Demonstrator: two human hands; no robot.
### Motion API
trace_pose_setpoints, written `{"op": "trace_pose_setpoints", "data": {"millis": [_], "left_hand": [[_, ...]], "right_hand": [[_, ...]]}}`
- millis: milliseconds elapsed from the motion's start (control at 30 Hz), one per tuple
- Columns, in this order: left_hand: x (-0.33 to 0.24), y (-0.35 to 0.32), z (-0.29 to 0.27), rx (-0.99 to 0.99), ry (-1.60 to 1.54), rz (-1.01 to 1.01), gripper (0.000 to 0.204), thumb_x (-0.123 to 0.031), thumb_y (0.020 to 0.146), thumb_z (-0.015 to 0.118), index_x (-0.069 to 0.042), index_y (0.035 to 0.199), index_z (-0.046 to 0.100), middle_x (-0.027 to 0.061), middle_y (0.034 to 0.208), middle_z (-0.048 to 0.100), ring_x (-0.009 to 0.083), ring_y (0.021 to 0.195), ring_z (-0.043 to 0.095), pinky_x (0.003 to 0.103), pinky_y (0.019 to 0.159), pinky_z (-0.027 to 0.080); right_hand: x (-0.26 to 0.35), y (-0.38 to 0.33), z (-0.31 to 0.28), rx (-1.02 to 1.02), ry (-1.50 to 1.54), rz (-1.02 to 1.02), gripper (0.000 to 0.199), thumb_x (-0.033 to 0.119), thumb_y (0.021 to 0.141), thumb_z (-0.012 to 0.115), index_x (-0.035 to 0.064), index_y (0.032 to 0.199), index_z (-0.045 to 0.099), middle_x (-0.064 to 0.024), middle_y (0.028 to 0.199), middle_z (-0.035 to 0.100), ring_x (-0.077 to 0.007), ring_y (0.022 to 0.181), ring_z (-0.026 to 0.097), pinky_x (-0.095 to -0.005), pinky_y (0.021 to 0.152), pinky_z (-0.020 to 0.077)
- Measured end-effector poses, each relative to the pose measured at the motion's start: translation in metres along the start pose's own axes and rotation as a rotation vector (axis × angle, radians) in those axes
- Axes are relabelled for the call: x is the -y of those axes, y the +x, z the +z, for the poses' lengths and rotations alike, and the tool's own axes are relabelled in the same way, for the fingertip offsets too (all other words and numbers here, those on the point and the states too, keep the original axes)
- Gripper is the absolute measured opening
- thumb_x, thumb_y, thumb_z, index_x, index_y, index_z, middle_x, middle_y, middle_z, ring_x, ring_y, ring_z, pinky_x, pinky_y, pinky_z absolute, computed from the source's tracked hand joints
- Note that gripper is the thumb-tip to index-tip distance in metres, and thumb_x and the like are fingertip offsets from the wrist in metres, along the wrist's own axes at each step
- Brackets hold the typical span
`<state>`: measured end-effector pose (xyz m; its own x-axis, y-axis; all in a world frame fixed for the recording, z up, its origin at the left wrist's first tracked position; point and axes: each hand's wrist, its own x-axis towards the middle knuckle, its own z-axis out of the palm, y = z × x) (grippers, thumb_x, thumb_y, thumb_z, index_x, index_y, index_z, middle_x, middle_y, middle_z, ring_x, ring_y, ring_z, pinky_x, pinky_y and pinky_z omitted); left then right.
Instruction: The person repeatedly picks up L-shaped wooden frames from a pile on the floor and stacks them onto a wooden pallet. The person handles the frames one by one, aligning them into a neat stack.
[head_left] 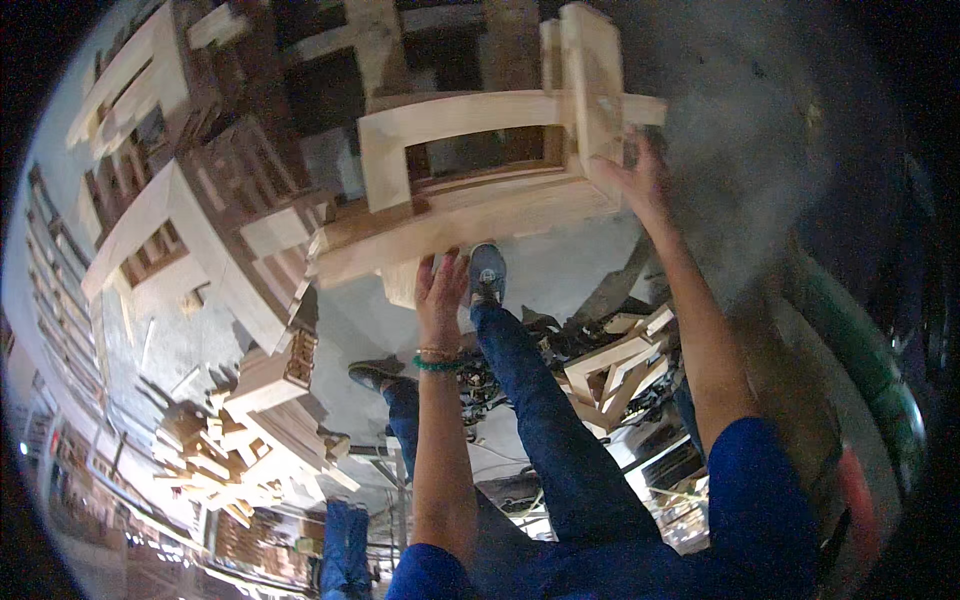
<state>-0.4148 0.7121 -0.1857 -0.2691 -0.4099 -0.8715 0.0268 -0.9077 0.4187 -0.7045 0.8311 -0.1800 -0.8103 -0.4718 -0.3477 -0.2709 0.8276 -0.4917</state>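
Note:
I hold a pale wooden frame (470, 185), like an unfinished chair part, out in front of me. My left hand (440, 285) grips its lower rail from beneath; a green bead bracelet circles that wrist. My right hand (635, 175) clasps the upright post at the frame's right end. One of my feet in a grey shoe (487, 272) is raised against the underside of the frame, with my blue-jeaned leg stretched toward it. My other shoe (375, 372) stands on the floor.
More wooden frames (190, 230) are stacked to the left and behind. A heap of short wood offcuts (225, 440) lies at lower left, another pile (615, 365) near my right leg. The concrete floor (560, 270) lies below. Another person's blue-jeaned legs (345, 545) show at the bottom.

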Motion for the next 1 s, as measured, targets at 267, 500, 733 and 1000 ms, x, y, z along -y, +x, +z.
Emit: {"op": "trace_pose_setpoints", "data": {"millis": [267,500,733,1000], "left_hand": [[-0.035,0.031,-0.076,-0.259,0.352,0.366,0.054,-0.027,0.082,0.069,0.0,0.12,0.042,0.0072,0.105,0.057,0.0156,0.095,0.055,0.033,0.082,0.046],[-0.06,0.062,-0.034,-0.151,0.135,0.267,0.029,-0.031,0.084,0.066,-0.002,0.087,0.063,0.0025,0.085,0.063,0.0116,0.08,0.057,0.028,0.073,0.047],[-0.064,0.065,-0.072,-0.173,0.11,0.302,0.035,-0.022,0.086,0.062,0.002,0.109,0.053,0.0062,0.101,0.06,0.0132,0.087,0.056,0.029,0.078,0.047],[-0.008,0.022,-0.157,-0.357,0.234,0.309,0.083,-0.041,0.081,0.065,0.006,0.137,0.025,0.0247,0.139,0.033,0.0307,0.129,0.033,0.036,0.104,0.031]], "right_hand": [[0.111,0.024,0.065,0.349,-0.404,-0.547,0.085,0.022,0.071,0.074,0.0088,0.139,0.025,-0.017,0.142,0.03,-0.0317,0.119,0.046,-0.0374,0.096,0.0424],[0.082,0.065,0.085,0.33,-0.448,-0.52,0.069,0.012,0.077,0.067,0.0147,0.136,0.032,-0.0135,0.13,0.047,-0.0301,0.113,0.051,-0.0402,0.092,0.0453],[0.106,0.047,0.097,0.214,-0.497,-0.604,0.058,0.012,0.073,0.066,0.0168,0.127,0.046,-0.0123,0.118,0.057,-0.0305,0.104,0.056,-0.0426,0.084,0.0477],[0.097,0.05,0.054,0.243,-0.655,-0.609,0.055,0.026,0.085,0.059,0.0143,0.135,0.039,-0.0103,0.135,0.043,-0.0286,0.122,0.044,-0.0369,0.1,0.0361]]}}
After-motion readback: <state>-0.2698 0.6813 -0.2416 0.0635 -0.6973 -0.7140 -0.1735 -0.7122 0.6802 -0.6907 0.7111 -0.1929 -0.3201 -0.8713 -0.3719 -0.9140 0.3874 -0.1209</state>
